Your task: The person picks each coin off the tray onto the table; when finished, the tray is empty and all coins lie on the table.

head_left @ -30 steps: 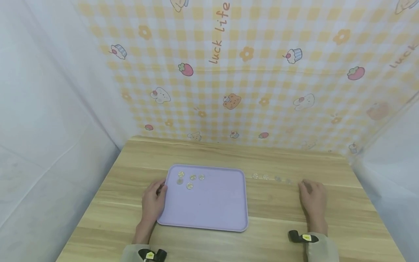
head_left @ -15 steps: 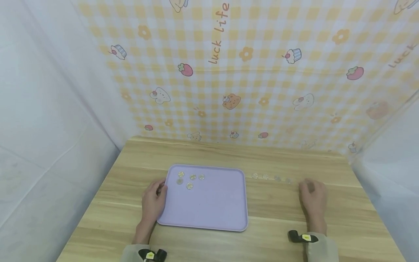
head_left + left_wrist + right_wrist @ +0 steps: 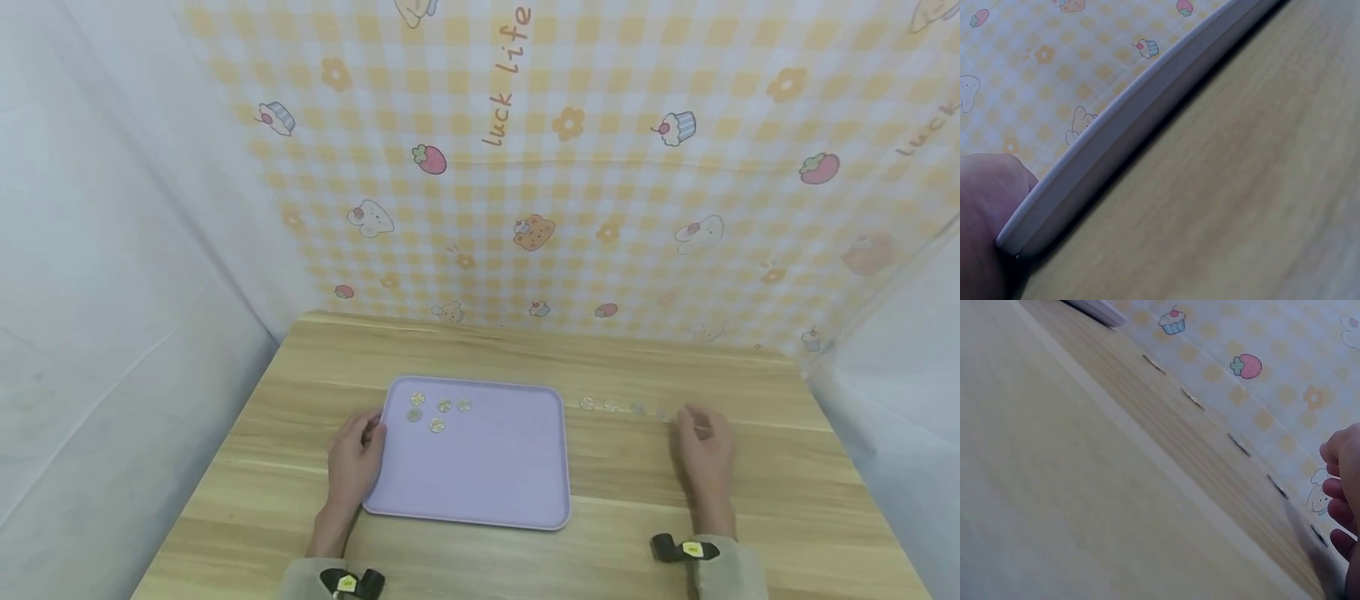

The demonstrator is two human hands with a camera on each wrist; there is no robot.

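Observation:
My left hand (image 3: pixel 354 460) grips the left rim of a shallow lilac tray (image 3: pixel 480 475). In the left wrist view the tray's outer wall (image 3: pixel 1141 119) runs diagonally beside the hand. Several coins (image 3: pixel 437 426) lie flat in the tray's far left part. More coins (image 3: pixel 611 406) form a row on the table, right of the tray. At the row's right end is my right hand (image 3: pixel 707 458), its fingers curled, just above a coin (image 3: pixel 1319 535) seen in the right wrist view. Whether a coin is between its fingertips is hidden.
The wooden table (image 3: pixel 615 533) ends at a yellow-checked cloth (image 3: pixel 607 192) hanging behind it. White sheets (image 3: pixel 150 250) hang at both sides. A small black wrist camera (image 3: pixel 678 548) sits on each forearm.
My right hand has shifted slightly left, towards the row of coins, and is blurred. The left hand keeps hold of the tray, which stays in place. The head view has shifted very slightly.

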